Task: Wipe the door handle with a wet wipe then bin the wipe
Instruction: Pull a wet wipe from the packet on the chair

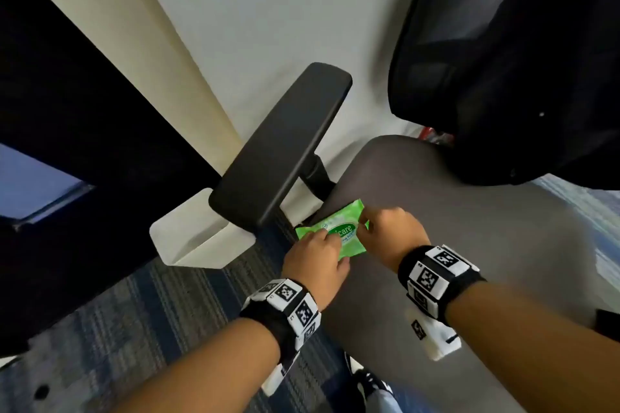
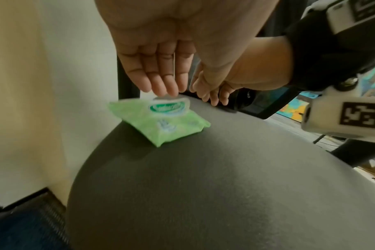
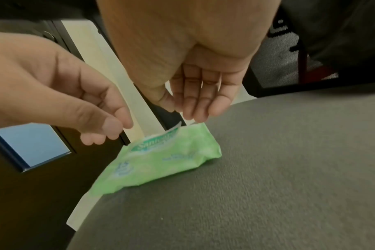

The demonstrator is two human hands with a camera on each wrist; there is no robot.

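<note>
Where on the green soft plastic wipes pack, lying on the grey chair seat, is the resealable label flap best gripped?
Pinch the flap's lifted free edge, coming from above. On the green wipes pack the white-edged label flap already curls up off the top face, directly beneath the right hand fingertips. The left hand could press the pack's body against the grey chair seat.

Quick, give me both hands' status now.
Left hand: open, fingers straight over the green wipes pack.
Right hand: fingers at the pack's flap; grip cannot be told.
</note>
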